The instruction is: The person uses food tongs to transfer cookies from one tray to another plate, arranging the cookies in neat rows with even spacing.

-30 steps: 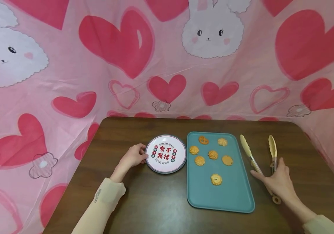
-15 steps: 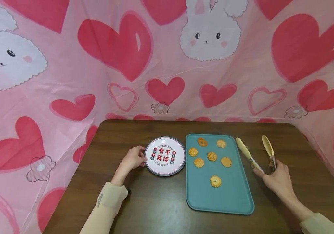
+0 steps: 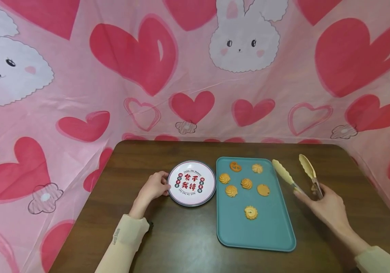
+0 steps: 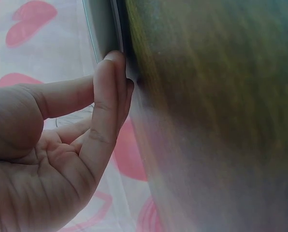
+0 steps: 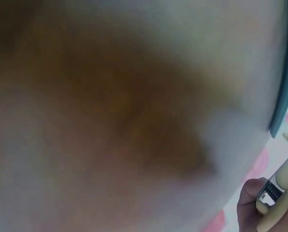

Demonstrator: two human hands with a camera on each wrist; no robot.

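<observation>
At its left rim, the white round plate (image 3: 192, 183) with red characters is pinched between the thumb and fingers of my left hand (image 3: 153, 186). In the left wrist view the thumb and fingertips (image 4: 116, 60) meet the plate's edge (image 4: 101, 29). My right hand (image 3: 329, 206) grips a pair of tongs (image 3: 307, 167) with cream tips, their arms spread apart. Only part of the tongs (image 5: 279, 208) shows at the right wrist view's lower right corner. Several cookies (image 3: 247, 184) and a pretzel (image 3: 235, 166) lie on a teal tray (image 3: 256, 237) between my hands.
The tray lies just right of the plate on a dark wooden table (image 3: 181, 239). One tong tip is close to the tray's upper right edge. A pink cloth (image 3: 195, 68) with hearts and rabbits hangs behind and beside the table.
My right hand has closed its fingers round the tongs and shifted them left and upward, closer to the tray. The left hand keeps its hold on the plate; the whole view has shifted slightly.
</observation>
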